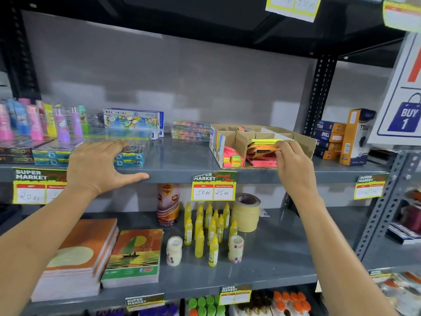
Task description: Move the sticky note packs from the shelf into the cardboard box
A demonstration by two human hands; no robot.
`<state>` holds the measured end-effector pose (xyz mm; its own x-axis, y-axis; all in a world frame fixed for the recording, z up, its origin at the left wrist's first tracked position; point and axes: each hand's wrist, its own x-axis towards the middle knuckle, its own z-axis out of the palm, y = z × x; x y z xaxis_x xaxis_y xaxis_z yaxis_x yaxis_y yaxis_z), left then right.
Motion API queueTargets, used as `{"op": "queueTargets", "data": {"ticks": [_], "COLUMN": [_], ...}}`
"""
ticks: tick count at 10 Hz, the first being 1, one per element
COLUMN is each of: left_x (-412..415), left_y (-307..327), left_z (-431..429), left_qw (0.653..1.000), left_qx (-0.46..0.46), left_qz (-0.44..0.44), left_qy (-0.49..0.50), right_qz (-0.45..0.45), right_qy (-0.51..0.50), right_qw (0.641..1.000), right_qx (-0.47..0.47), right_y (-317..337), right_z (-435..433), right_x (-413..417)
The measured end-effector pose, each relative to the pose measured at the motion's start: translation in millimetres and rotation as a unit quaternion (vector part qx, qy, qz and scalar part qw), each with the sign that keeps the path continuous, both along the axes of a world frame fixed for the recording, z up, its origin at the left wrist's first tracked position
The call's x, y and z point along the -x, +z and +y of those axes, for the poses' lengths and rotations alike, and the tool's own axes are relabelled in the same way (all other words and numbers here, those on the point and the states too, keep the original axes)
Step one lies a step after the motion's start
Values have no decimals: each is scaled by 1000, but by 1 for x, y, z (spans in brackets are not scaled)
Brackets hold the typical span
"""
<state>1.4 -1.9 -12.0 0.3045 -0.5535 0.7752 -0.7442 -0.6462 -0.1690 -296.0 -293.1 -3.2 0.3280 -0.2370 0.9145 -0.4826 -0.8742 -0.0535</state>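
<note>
The grey metal shelf (182, 156) carries a brown cardboard box (305, 142), open-topped and split by card dividers. Its front compartments hold flat, square sticky note packs (262, 161) in neon pink, orange and yellow (stacked too tightly to count). The right hand (293, 160) pinches the top packs there; the left hand (100, 165) lies spread and empty on the shelf edge.

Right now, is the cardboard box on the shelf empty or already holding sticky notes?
Holding some. The cardboard box shows pink, yellow and orange sticky note packs in its front compartments.
</note>
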Motion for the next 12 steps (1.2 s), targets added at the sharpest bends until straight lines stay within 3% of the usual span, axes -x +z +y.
{"op": "queueTargets", "data": {"ticks": [2,3,6,7,10,12], "left_x": [1,3,4,3,7,25], "left_y": [0,0,1,1,2,19], "left_z": [1,1,1,1,3,-13], "left_qw": [1000,1000,1000,1000,999,995], "left_qx": [1,8,-3,-4,-28,72], "left_qz": [-3,2,5,11,31,36], "left_qy": [0,-7,-4,-7,5,-51], "right_qz": [-13,-47,-84,-87,-105,-120], "right_qy": [-2,-56,-24,-24,-16,-37], "right_qw": [1000,997,985,984,993,987], "right_qx": [-12,15,151,155,47,100], "right_y": [-6,-11,-46,-55,-61,-11], "right_z": [-4,-3,-15,-17,0,22], "right_x": [-3,-8,-8,-12,-9,-17]}}
